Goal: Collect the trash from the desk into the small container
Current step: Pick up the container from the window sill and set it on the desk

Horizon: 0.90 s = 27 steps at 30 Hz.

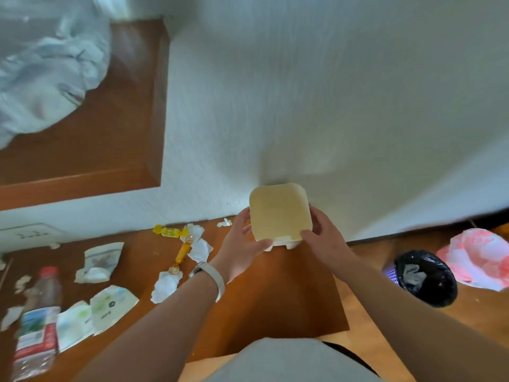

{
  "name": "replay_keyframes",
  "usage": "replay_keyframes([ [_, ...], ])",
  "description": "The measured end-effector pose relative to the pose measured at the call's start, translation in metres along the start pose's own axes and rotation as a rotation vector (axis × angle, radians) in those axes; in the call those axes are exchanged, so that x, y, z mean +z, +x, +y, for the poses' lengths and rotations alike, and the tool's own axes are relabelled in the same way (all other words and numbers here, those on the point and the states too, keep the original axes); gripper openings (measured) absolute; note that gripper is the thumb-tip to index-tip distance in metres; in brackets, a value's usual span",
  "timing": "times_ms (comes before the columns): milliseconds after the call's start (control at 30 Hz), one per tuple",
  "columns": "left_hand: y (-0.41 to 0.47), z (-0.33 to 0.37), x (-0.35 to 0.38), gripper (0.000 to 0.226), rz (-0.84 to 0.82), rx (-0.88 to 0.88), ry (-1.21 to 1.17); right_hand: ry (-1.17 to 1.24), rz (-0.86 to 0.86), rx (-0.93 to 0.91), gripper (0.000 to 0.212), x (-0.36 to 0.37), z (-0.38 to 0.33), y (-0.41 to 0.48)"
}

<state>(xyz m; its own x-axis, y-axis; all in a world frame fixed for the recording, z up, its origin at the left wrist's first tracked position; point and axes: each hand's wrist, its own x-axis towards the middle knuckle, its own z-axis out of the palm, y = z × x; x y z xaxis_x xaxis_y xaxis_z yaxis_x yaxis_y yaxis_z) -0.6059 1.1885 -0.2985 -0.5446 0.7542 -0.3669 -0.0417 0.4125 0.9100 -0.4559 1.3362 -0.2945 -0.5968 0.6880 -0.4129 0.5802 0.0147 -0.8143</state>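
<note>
Hands on the box now: the left hand [242, 245] and the right hand [322, 235] both clasp the small cream square plastic container with rounded corners [279, 213], one on each side, thumbs near its front lip. It sits at the back of the brown wooden desk [289, 285], right against the white textured wall [303, 106], its yellowish lid facing the camera. Two-sided grip looks meant to steady it, perhaps to lift it or pull the lid, though which I cannot tell. Container looks clean, matte, with pale feet or a clasp showing at the lower edge. Trash lies well apart to the left: crumpled white tissues [168, 285], a yellow sweet wrapper [168, 232], an orange wrapper twist [182, 252], torn paper sachets [102, 260], and a clear plastic bottle with a red cap [38, 321]. None of it is inside yet, I'd judge; collecting seems barely begun
</note>
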Motion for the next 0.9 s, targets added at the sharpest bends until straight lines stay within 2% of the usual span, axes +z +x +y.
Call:
replay_keyframes([
  [333, 0.012, -0.002, 0.004, 0.089, 0.025, -0.021, 0.033, 0.11, -0.151, 0.04, 0.05, -0.011, 0.003, 0.026],
  [500, 0.011, 0.001, 0.013, 0.087, 0.049, -0.031, 0.008, 0.051, -0.243, 0.026, 0.058, -0.021, 0.008, 0.035],
  [633, 0.012, -0.001, 0.014, 0.086, 0.055, -0.051, 0.075, -0.01, -0.273, -0.01, 0.058, -0.027, 0.005, 0.043],
  [767, 0.007, 0.006, 0.015, 0.091, 0.17, -0.091, 0.154, 0.043, -0.267, -0.038, 0.048, -0.035, -0.004, 0.047],
  [900, -0.006, 0.018, 0.005, 0.078, 0.3, -0.057, 0.22, -0.054, -0.197, -0.138, 0.06, -0.048, -0.016, 0.048],
])
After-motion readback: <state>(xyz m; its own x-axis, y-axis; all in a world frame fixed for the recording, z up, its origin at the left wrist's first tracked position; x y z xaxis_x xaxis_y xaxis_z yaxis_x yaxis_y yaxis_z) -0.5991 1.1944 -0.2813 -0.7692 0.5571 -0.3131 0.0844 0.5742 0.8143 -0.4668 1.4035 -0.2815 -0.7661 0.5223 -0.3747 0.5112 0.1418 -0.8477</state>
